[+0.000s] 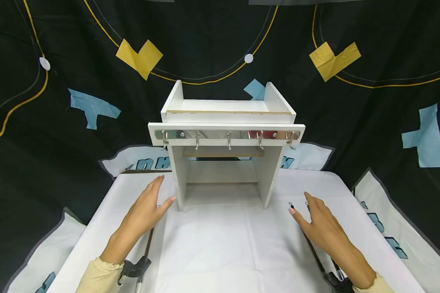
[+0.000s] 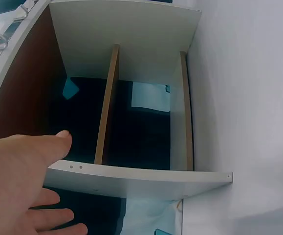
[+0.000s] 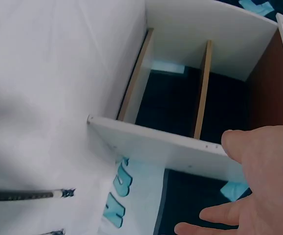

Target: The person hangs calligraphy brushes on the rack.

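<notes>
A white wooden wall shelf (image 1: 271, 171) stands on the white-covered table, with an open tray-like top and a hook rail (image 1: 212, 134) of several metal hooks across its front. My left hand (image 1: 143, 213) is held beside the left side panel, fingers extended and thumb apart, holding nothing. In the left wrist view its thumb (image 2: 53, 147) overlaps the edge of a side panel (image 2: 146, 178); contact cannot be told. To the right of the shelf, my right hand (image 1: 324, 226) hovers apart from the panel, fingers spread and holding nothing. Two wooden-edged crosspieces (image 3: 204, 88) span the shelf's inside.
Thin dark rods with black clamps (image 1: 135, 267) run below each forearm, fixed to the wrists. Behind the table (image 1: 209, 252) hangs a black cloth (image 1: 212, 40) with yellow and blue tape and cables. White lettered sheets (image 1: 385, 228) lie around the table's sides and back.
</notes>
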